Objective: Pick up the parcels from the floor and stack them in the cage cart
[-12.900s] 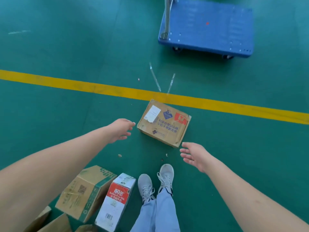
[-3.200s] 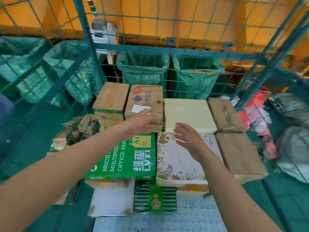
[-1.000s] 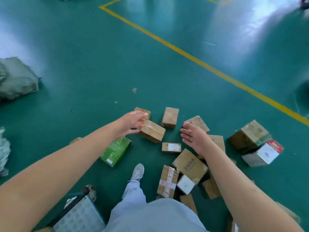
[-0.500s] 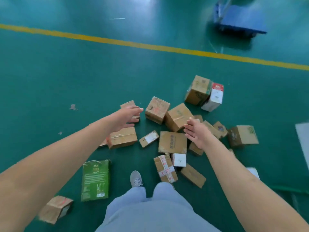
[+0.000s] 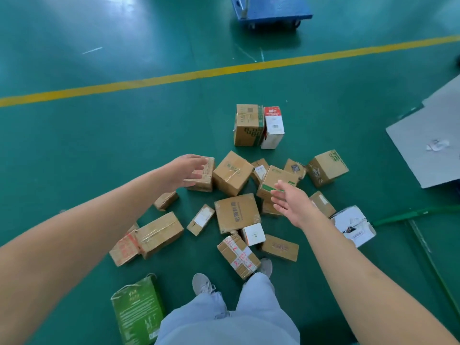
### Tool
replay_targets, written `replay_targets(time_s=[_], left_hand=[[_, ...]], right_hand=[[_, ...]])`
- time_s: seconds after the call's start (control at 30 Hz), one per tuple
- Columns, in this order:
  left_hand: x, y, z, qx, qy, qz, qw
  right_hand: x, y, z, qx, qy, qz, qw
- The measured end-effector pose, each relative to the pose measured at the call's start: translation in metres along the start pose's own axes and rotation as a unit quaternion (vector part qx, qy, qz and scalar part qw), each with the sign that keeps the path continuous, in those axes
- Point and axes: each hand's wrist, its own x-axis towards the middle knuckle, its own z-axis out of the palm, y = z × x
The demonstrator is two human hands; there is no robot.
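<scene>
Several cardboard parcels lie scattered on the green floor in front of my feet. A square brown box [image 5: 232, 173] sits in the middle of the heap, with a flat brown box [image 5: 236, 212] just nearer to me. My left hand [image 5: 189, 170] hovers open over a small brown box [image 5: 205, 179] at the heap's left. My right hand [image 5: 290, 204] is open, fingers spread, above a box with a green label [image 5: 275, 181]. Neither hand holds anything. The cage cart is out of view.
A blue platform trolley [image 5: 271, 8] stands beyond the yellow floor line [image 5: 174, 77]. A grey sheet [image 5: 430, 143] lies at the right. A green carton [image 5: 137, 312] lies near my left foot. A tall brown box [image 5: 247, 125] and a red-and-white carton [image 5: 273, 127] stand behind the heap.
The view has swung right, so the heap sits more central and the grey sheet has come into sight. Both hands stay open and have reached further out over the parcels.
</scene>
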Motion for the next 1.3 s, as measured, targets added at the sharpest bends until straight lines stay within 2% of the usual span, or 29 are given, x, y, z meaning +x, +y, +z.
replay_targets(time_s=[0.33,0.57,0.73,1.0,1.13,1.3], left_hand=[[0.085,0.047,0.066,0.036,0.025,-0.053,0.998],[0.174,0.052,0.083,0.035,0.037,-0.082,0.995],[0.257,0.025,0.079,0.033,0.028,-0.101,0.994],[0.430,-0.068,0.074,-0.005,0.012,-0.158,0.987],[0.497,-0.105,0.072,0.013,0.014,-0.167,0.986],[0.560,-0.127,0.077,0.077,0.039,-0.139,0.987]], right_hand=[[0.108,-0.030,-0.052,-0.034,-0.029,0.030,0.999],[0.201,-0.037,-0.043,-0.097,-0.050,0.052,0.993],[0.284,-0.007,-0.018,-0.121,-0.056,0.072,0.988],[0.442,0.061,0.034,-0.142,-0.038,0.102,0.984],[0.505,0.099,0.058,-0.154,-0.031,0.118,0.980],[0.560,0.125,0.078,-0.150,-0.013,0.121,0.981]])
